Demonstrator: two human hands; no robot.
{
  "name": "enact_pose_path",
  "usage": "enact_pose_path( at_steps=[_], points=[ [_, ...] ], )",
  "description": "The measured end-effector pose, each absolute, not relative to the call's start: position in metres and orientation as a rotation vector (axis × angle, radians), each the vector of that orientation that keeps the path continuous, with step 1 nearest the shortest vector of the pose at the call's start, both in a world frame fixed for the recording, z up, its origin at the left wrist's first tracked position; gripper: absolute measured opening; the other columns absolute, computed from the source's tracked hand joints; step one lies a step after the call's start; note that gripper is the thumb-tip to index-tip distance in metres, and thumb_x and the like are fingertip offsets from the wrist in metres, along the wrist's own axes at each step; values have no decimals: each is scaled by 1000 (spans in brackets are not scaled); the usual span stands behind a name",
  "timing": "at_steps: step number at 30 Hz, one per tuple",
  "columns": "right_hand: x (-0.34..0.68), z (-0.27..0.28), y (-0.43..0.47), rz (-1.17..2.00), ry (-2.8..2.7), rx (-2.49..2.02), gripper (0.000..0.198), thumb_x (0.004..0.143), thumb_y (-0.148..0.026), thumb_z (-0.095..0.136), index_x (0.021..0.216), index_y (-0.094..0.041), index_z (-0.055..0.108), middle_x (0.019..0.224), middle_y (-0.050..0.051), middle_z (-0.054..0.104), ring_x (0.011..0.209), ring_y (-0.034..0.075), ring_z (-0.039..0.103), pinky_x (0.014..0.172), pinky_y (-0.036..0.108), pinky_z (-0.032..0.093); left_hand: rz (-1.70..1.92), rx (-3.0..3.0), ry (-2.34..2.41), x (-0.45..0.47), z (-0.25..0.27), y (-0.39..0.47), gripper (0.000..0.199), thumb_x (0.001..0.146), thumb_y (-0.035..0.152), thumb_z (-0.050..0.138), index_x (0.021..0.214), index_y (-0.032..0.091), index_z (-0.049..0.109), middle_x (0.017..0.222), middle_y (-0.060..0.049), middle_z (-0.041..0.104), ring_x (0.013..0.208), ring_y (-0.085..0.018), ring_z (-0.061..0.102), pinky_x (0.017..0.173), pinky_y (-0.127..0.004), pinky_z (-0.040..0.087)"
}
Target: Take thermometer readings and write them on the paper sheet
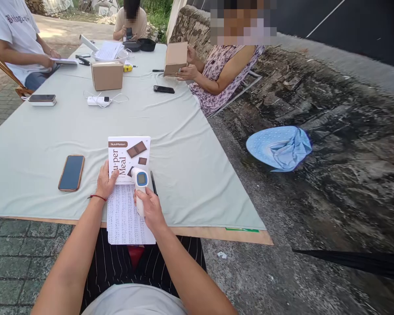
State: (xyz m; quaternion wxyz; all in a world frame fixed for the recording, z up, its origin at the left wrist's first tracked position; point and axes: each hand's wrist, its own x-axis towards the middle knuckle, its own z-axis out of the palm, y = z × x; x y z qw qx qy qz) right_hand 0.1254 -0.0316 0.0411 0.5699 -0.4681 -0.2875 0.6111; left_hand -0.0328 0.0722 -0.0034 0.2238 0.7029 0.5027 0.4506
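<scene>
My right hand [150, 206] is wrapped round the handle of a white infrared thermometer [141, 179], whose small blue-rimmed screen faces me. In front of the thermometer is a white box [121, 153] printed with brown chocolate squares and the words "NutriMotion" and "Meal". My left hand [107, 180] grips that box at its lower left edge, thumb on the front. Below the box lie printed sheets [121, 214], reaching past the table's near edge. A black pen [153, 183] rests just right of the box. To the left lies a phone [71, 173] with an orange-brown case.
A pale green cloth covers the table [197, 183]. Farther back are a cardboard box [107, 76], a white cabled device [98, 101], a black phone [164, 89] and a stacked phone [42, 99]. Three people sit around; one holds another carton [176, 59]. A blue hat [279, 148] lies right.
</scene>
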Motion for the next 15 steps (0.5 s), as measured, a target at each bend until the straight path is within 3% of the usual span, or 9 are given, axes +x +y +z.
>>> enact_pose_path(
  at_steps=[9, 15],
  points=[
    [130, 35, -29, 1432, -690, -1111, 31, 67, -49, 71, 77, -22, 60, 60, -5, 50, 56, 11, 41, 53, 26, 35, 1254, 1808, 1303, -30, -3, 72, 58, 91, 61, 49, 131, 19, 56, 124, -13, 66, 113, -29, 61, 98, -46, 47],
    [132, 33, -28, 1424, -743, -1092, 30, 69, -49, 70, 78, -22, 60, 59, -5, 50, 55, 12, 43, 53, 25, 36, 1255, 1772, 1329, -31, -5, 73, 58, 89, 61, 53, 128, 19, 58, 122, -13, 67, 112, -30, 62, 98, -47, 47]
  ],
)
